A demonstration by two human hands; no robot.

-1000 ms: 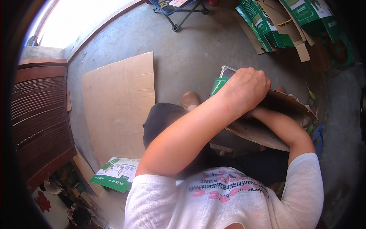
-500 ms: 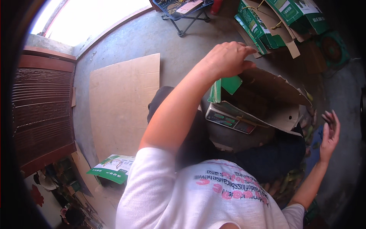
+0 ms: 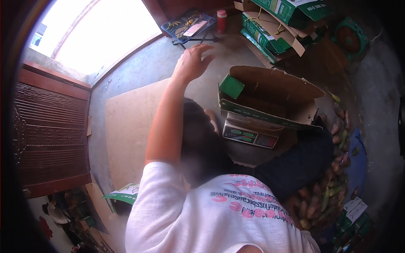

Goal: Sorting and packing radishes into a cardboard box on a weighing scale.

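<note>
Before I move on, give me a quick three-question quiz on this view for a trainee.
1. True or false: the left hand is apart from the open box.
2. Which device shows beneath the open box's near side?
3. What colour is the upright bottle beside the folding stand: (a) blue, (b) red, (c) yellow?

Key: 1. True. 2. A digital scale. 3. (b).

Blown-out glare from opening [image 3: 114,38], upper left; right side dim; rim black, edges bowed.
</note>
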